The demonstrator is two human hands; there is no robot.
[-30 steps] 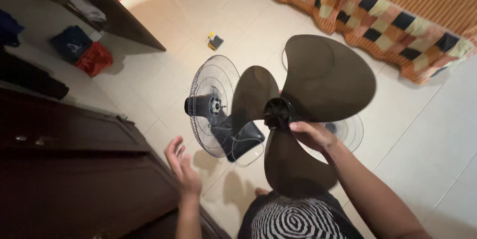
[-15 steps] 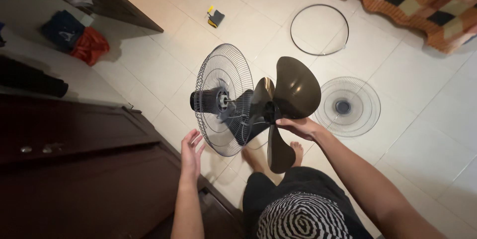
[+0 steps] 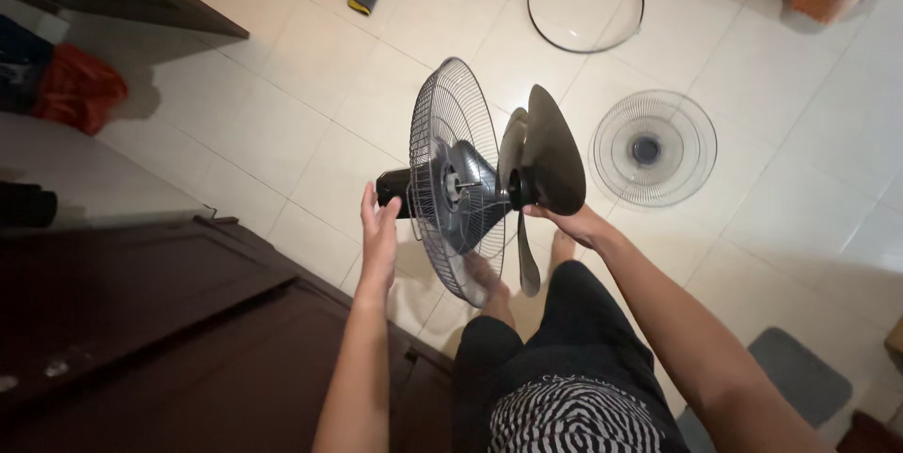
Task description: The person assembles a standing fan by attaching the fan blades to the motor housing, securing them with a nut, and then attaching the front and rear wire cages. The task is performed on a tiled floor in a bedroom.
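Fingers: right hand (image 3: pixel 571 223) grips dark fan blade (image 3: pixel 550 154) at its hub; left hand (image 3: pixel 380 232) spread flat
Left hand's place: touching motor housing (image 3: pixel 395 191) behind rear grille (image 3: pixel 453 180)

Packages: one red bag (image 3: pixel 77 91), crumpled, lay at nine o'clock beside a dark blue bag (image 3: pixel 21 63). Labels, signs, screens: none.

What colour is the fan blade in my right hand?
Dark translucent brown fan blade, clearest in the head view.
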